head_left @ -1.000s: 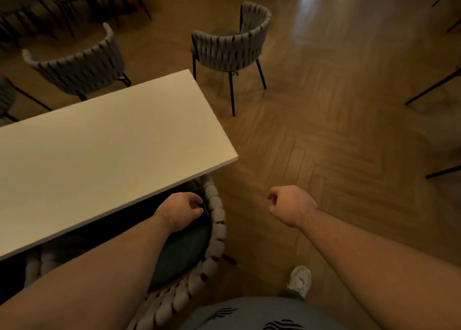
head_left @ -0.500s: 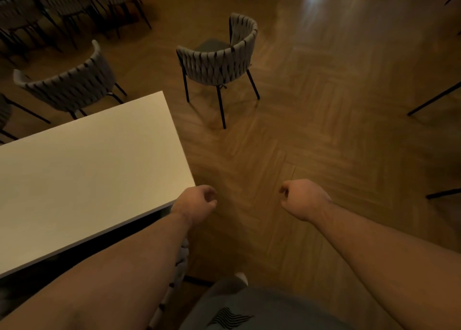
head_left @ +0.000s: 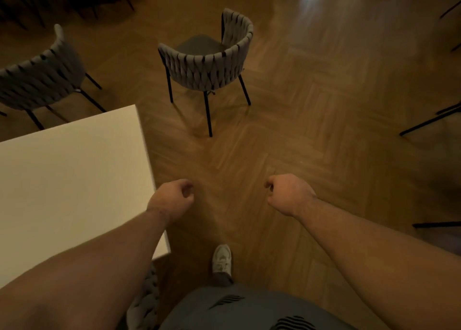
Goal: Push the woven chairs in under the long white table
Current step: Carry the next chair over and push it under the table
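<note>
Two fists in view: my left hand [head_left: 172, 197] and right hand [head_left: 289, 195] are both curled, gripping nothing, over the herringbone floor [head_left: 311, 130]. Long white table [head_left: 69, 180] lies left. One woven chair [head_left: 207, 65] stands free ahead, apart from the table end. Second chair [head_left: 37, 80] sits at the far side. Third chair [head_left: 147, 302] shows its woven back under the near corner.

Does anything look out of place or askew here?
One woven chair stands alone on the floor, beyond the end of the white table and turned at an angle, not pushed in. Nothing looks spilled or damaged.
</note>
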Demonstrator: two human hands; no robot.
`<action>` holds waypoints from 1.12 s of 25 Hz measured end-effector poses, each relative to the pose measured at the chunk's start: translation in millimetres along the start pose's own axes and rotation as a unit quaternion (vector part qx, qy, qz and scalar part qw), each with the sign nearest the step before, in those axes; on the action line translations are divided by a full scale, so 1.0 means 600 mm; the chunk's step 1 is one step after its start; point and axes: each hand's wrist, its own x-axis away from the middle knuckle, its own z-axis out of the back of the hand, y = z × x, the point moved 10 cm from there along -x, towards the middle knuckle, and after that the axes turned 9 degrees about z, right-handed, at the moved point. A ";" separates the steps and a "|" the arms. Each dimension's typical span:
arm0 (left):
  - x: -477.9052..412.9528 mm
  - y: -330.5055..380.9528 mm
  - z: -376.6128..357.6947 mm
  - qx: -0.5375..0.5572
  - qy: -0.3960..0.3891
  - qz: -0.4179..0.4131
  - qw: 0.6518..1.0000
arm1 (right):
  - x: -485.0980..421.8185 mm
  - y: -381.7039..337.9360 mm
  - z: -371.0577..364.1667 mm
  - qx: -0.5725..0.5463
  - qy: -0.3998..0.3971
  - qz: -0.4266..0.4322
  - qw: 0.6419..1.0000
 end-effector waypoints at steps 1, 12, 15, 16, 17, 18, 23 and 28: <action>-0.037 0.011 0.014 -0.004 -0.008 -0.002 1.000 | -0.030 0.005 0.024 -0.001 0.003 -0.004 1.000; -0.392 0.237 0.076 -0.043 -0.043 0.007 0.998 | -0.371 0.159 0.244 -0.015 0.025 0.025 0.999; -0.480 0.332 0.077 -0.063 -0.046 0.027 0.997 | -0.479 0.232 0.310 -0.001 0.010 0.039 0.999; -0.507 0.367 0.081 -0.068 -0.047 0.031 0.996 | -0.508 0.255 0.333 0.001 0.001 0.041 0.999; -0.531 0.398 0.088 -0.070 -0.040 0.035 0.996 | -0.534 0.272 0.353 0.006 -0.007 0.046 0.999; -0.559 0.429 0.101 -0.065 -0.029 0.037 0.997 | -0.564 0.286 0.378 0.015 -0.014 0.055 0.998; -0.689 0.502 0.131 -0.026 -0.020 0.074 0.997 | -0.720 0.325 0.496 0.043 -0.020 0.090 0.995; -0.865 0.499 0.153 -0.003 -0.033 0.111 0.993 | -0.914 0.315 0.569 0.077 -0.023 0.112 0.990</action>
